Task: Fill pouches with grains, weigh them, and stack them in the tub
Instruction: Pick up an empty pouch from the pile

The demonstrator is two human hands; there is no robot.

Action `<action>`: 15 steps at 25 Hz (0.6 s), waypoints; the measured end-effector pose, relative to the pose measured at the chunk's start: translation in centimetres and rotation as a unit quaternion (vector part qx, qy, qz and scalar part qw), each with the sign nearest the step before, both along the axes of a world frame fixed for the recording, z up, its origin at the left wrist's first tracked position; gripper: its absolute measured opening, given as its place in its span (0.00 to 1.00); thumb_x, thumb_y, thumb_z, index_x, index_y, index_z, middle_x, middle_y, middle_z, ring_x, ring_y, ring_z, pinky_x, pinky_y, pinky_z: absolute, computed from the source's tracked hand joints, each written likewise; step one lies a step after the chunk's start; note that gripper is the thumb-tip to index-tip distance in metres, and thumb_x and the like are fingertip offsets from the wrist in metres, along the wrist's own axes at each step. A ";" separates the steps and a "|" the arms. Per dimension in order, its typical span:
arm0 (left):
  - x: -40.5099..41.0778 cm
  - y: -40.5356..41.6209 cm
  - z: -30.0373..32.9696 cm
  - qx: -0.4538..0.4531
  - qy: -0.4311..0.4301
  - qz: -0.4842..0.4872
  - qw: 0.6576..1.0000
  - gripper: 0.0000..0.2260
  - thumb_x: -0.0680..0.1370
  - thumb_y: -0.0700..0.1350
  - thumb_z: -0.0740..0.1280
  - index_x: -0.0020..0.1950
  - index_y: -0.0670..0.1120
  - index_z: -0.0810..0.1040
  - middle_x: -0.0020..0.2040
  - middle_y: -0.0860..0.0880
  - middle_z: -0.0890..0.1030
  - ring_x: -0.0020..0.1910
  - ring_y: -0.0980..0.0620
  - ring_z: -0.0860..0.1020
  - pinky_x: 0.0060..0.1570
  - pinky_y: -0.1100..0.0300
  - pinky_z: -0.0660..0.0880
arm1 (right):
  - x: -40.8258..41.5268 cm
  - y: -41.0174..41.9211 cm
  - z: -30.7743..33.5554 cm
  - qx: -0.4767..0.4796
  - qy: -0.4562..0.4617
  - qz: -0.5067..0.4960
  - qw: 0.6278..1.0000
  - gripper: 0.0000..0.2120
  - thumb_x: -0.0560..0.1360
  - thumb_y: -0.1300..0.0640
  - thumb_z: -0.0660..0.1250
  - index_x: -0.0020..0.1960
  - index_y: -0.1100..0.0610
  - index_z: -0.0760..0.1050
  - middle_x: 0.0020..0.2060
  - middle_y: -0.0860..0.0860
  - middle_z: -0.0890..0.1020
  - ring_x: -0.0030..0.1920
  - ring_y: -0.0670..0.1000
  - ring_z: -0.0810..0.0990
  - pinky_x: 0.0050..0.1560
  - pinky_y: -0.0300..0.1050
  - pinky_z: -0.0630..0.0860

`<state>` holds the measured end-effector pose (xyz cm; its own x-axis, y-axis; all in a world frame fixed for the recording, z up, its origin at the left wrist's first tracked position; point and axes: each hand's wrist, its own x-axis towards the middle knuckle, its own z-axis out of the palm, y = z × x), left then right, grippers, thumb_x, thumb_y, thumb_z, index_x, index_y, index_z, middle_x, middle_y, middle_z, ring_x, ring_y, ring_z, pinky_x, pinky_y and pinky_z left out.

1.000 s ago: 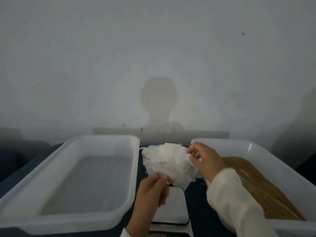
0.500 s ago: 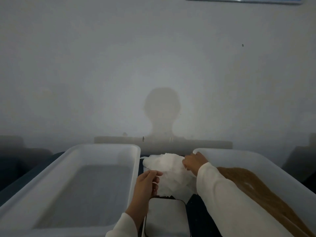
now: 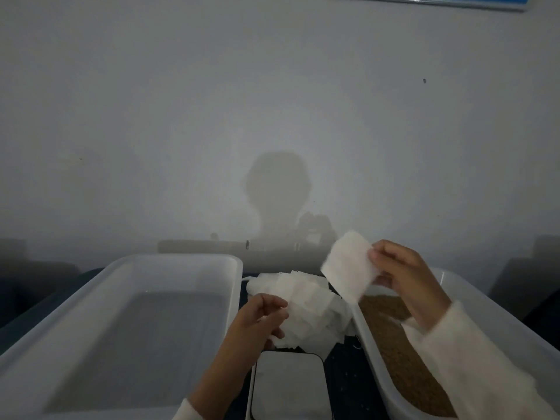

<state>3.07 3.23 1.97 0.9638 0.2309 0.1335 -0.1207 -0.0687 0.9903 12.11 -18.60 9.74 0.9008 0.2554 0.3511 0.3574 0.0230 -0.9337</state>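
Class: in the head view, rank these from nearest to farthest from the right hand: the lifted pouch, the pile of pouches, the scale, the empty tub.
1. lifted pouch, pinched in the right hand
2. pile of pouches, lower left of it
3. scale, at the bottom centre
4. empty tub, far left

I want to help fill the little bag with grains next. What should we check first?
1. One pouch lifted clear of the pile: ok, the right hand pinches it.
2. Pouch mouth open: cannot tell.
3. Grains ready in the right tub: ok.
4. Left hand free to help: cannot tell, its fingers curl at the pile.
5. Scale top bare: ok.
6. Left tub has room for stacking: ok.
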 end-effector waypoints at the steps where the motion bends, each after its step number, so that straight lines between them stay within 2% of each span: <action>1: -1.0 -0.3 0.2 -0.001 0.001 -0.018 1.000 0.05 0.77 0.41 0.66 0.53 0.46 0.76 0.49 0.47 0.81 0.36 0.55 0.80 0.32 0.65 0.73 | -2.2 -0.7 0.0 0.079 0.041 0.025 0.996 0.04 0.72 0.61 0.65 0.39 0.61 0.73 0.35 0.52 0.77 0.38 0.47 0.78 0.33 0.38 0.79; 4: -4.2 -2.0 -0.3 -0.031 0.037 -0.134 0.990 0.16 0.73 0.53 0.66 0.58 0.49 0.76 0.53 0.51 0.83 0.47 0.52 0.83 0.42 0.62 0.77 | -7.9 -1.5 -1.7 0.208 0.156 0.052 0.964 0.05 0.67 0.59 0.64 0.40 0.61 0.74 0.34 0.55 0.79 0.34 0.49 0.79 0.30 0.40 0.78; 6: -6.3 -3.9 -0.8 -0.112 0.068 -0.214 0.968 0.13 0.72 0.54 0.69 0.54 0.52 0.83 0.50 0.51 0.85 0.48 0.50 0.83 0.46 0.61 0.77 | -9.7 -1.1 -4.3 0.266 0.264 0.040 0.926 0.05 0.66 0.61 0.64 0.39 0.62 0.77 0.36 0.59 0.82 0.32 0.53 0.81 0.31 0.44 0.80; 8: -7.3 -5.5 -1.8 -0.172 0.076 -0.200 0.962 0.11 0.66 0.48 0.71 0.46 0.50 0.86 0.47 0.47 0.85 0.48 0.49 0.84 0.44 0.64 0.78 | -10.4 -0.4 -6.8 0.263 0.365 0.007 0.893 0.07 0.71 0.64 0.63 0.45 0.65 0.77 0.41 0.63 0.82 0.40 0.61 0.83 0.40 0.53 0.80; 9: -7.3 -5.8 -2.6 -0.161 0.063 -0.173 0.970 0.12 0.65 0.47 0.73 0.46 0.48 0.86 0.48 0.47 0.85 0.48 0.49 0.83 0.44 0.65 0.78 | -10.6 -0.1 -7.8 0.243 0.391 -0.014 0.888 0.06 0.75 0.65 0.60 0.46 0.67 0.75 0.43 0.63 0.80 0.44 0.63 0.81 0.44 0.55 0.78; 10: -7.3 -5.9 -3.1 -0.139 0.052 -0.144 0.978 0.13 0.66 0.47 0.74 0.48 0.46 0.85 0.49 0.47 0.85 0.49 0.50 0.83 0.44 0.65 0.77 | -10.9 0.3 -8.8 0.205 0.392 -0.042 0.896 0.06 0.78 0.65 0.59 0.46 0.66 0.74 0.43 0.62 0.79 0.43 0.63 0.79 0.42 0.54 0.76; 12: -7.0 -5.5 -3.3 -0.087 0.017 -0.099 0.991 0.07 0.75 0.44 0.70 0.53 0.48 0.82 0.47 0.50 0.85 0.48 0.51 0.83 0.45 0.64 0.77 | -11.6 1.2 -10.2 0.084 0.296 -0.103 0.946 0.02 0.77 0.67 0.62 0.46 0.62 0.73 0.43 0.55 0.79 0.39 0.53 0.79 0.36 0.42 0.75; 13: -6.7 -5.0 -3.4 -0.036 -0.005 -0.070 0.997 0.07 0.77 0.42 0.67 0.52 0.51 0.82 0.44 0.51 0.85 0.46 0.51 0.83 0.44 0.64 0.77 | -12.0 1.6 -10.7 -0.013 0.206 -0.141 0.968 0.05 0.75 0.68 0.65 0.48 0.60 0.72 0.44 0.52 0.78 0.38 0.48 0.78 0.34 0.35 0.74; 14: -6.5 -4.8 -3.4 0.026 -0.023 -0.035 0.999 0.08 0.78 0.42 0.66 0.50 0.54 0.81 0.41 0.51 0.85 0.42 0.50 0.83 0.42 0.63 0.77 | -12.1 2.0 -11.0 -0.104 0.118 -0.160 0.975 0.10 0.72 0.69 0.68 0.49 0.58 0.71 0.42 0.51 0.77 0.37 0.45 0.76 0.33 0.33 0.72; 15: -6.3 -4.6 -3.5 0.082 -0.035 -0.005 0.996 0.08 0.78 0.43 0.66 0.48 0.56 0.81 0.38 0.51 0.83 0.38 0.50 0.81 0.39 0.62 0.76 | -12.3 2.3 -11.3 -0.155 0.049 -0.169 0.972 0.12 0.71 0.68 0.70 0.47 0.57 0.70 0.39 0.50 0.76 0.34 0.45 0.74 0.33 0.32 0.71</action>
